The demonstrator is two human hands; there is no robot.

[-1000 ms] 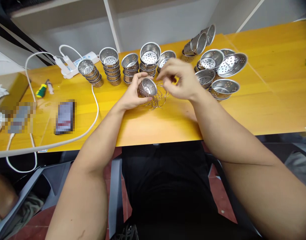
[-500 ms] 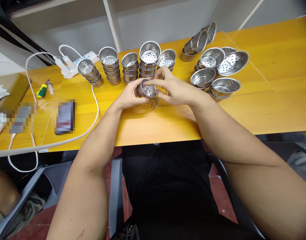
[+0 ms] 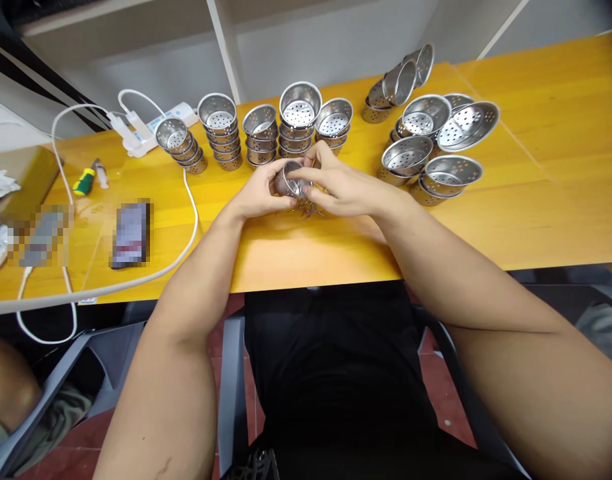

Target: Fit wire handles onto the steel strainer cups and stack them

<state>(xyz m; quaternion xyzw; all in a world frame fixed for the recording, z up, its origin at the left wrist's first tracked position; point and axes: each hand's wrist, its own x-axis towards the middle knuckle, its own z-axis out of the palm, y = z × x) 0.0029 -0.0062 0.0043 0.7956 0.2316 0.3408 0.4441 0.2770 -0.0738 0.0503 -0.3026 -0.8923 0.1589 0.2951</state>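
A: Starting from the left, what are you seeing?

B: A stack of perforated metal cups (image 3: 196, 164) is leaning on the tabletop (image 3: 311, 257), with more stacks standing beside it. Nearer the person, the left grip (image 3: 256, 192) is curling around a small cup (image 3: 282, 185), its thumb pressing low on the near side and its fingers wrapping the far side.

A: So where is that cup sitting relative to the grip?

B: It's resting between thumb and fingers, its mouth tilting up and toward the right grip (image 3: 343, 187). A loose tangle of thin wire (image 3: 312, 211) is lying just below and beside it.

A: And the right grip?

B: Its index finger is reaching into the mouth, while the thumb is hovering close by the rim. I can't tell whether it's pinching anything; the fingers are hiding that.

A: How would the cup be handling, in your judgement?

B: Light and fairly stiff, I'd say. The polished rim is probably feeling slippery, but the holes should be giving the skin some bite. I'd be holding it around the outer wall, just under the rim, without squeezing hard, since thin metal could be denting.

A: Farther right?

B: Wider metal cups (image 3: 451, 177) are standing in short stacks, some tilting.
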